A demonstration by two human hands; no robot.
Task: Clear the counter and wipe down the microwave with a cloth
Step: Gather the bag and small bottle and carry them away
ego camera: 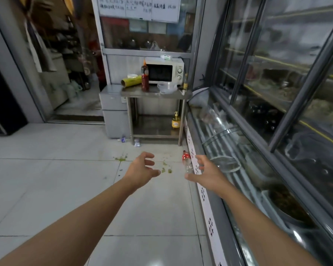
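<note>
The microwave [164, 71] is a white unit with a dark door window and two round knobs stacked on its right panel; a small white-and-green item [166, 57] lies on its top; it stands at the rear of the steel desk [186, 96], well ahead of the person. In front of it on the desk: a yellow film roll [129, 81] lying at the left edge, an upright dark red bottle [145, 77], clear plastic containers [166, 87], and a small gold-capped bottle [185, 85] at the right edge. A yellow pump bottle [176, 120] stands on the lower shelf. The left hand [142, 168] and right hand [207, 172] are extended forward, fingers spread and loosely curved, holding nothing. The tiled floor [65, 179] between person and desk carries green spatter [166, 168] and a fallen plastic bottle [186, 162]; a glass display case [238, 150] bounds the right side.
</note>
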